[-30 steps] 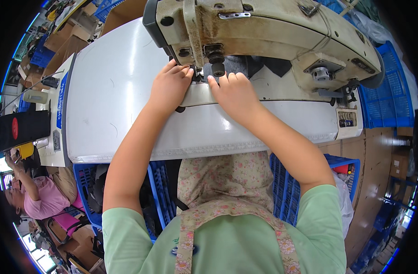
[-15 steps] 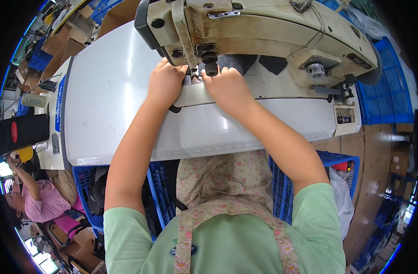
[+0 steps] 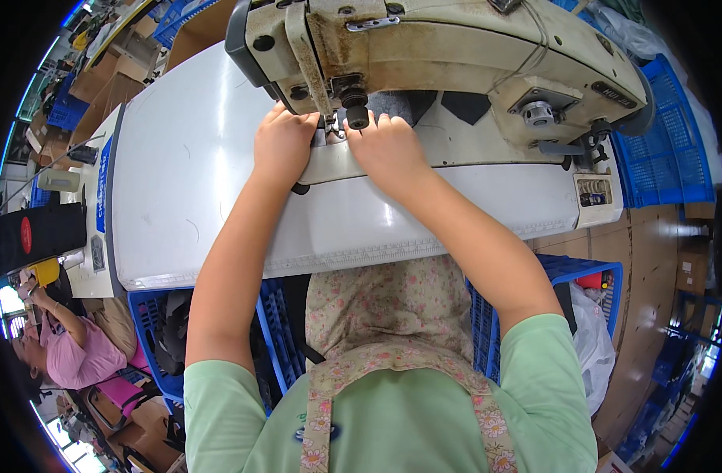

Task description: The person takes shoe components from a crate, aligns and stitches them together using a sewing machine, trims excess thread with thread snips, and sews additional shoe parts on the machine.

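Observation:
A worn cream sewing machine [image 3: 424, 55] spans the far side of a white table. Its presser foot [image 3: 335, 132] is down between my two hands. Just left of the foot, my left hand [image 3: 285, 146] bends its fingers inward; what its fingertips hold is hidden. On the other side, my right hand [image 3: 385, 150] is closed against the edge of a dark grey cloth [image 3: 394, 105], below the machine's black knob [image 3: 357, 117]. The cloth runs back under the machine arm. Another dark cloth piece [image 3: 466, 107] lies farther right on the machine bed.
Blue crates [image 3: 152, 315] stand under the table's near edge on both sides of my lap. A larger blue crate [image 3: 664, 142] is beyond the table's right end. At far left a co-worker in a pink top [image 3: 85, 351] sits by another machine.
The whole view has shifted slightly. Both my hands keep their places beside the presser foot, with hardly any visible movement.

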The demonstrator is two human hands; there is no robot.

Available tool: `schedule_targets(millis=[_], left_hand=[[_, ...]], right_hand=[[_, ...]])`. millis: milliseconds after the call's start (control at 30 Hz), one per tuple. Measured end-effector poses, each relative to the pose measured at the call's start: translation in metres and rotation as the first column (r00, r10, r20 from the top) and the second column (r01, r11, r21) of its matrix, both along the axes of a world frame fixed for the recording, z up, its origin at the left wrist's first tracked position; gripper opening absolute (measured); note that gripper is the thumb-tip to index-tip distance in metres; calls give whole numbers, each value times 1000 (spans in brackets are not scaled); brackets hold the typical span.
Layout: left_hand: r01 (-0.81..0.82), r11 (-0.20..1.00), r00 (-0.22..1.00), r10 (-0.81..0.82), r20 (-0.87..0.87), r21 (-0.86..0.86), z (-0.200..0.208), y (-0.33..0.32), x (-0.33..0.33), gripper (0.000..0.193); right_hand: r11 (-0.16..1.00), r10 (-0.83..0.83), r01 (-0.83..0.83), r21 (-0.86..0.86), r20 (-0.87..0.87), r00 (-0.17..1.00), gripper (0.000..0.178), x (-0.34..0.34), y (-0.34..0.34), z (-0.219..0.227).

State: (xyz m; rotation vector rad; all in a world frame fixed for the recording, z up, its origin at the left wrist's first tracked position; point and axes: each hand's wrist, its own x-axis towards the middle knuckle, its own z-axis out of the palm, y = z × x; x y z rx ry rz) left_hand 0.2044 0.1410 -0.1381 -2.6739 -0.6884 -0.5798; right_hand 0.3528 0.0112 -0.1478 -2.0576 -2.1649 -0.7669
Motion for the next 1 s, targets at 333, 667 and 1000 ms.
schedule_targets(millis=[333, 667, 1000], left_hand=[[-19, 1000, 1000, 19, -5, -14, 0, -3, 2, 12], [11, 1000, 999, -10, 40, -16, -4, 1, 1, 11], [7, 999, 1000, -6, 21, -33, -1, 3, 2, 13]], right_hand=[[999, 35, -35, 1, -33, 999, 38, 1, -1, 0], [998, 3, -8, -66, -69, 998, 40, 0, 0, 3], [1000, 4, -6, -24, -106, 994, 36, 0, 0, 2]])
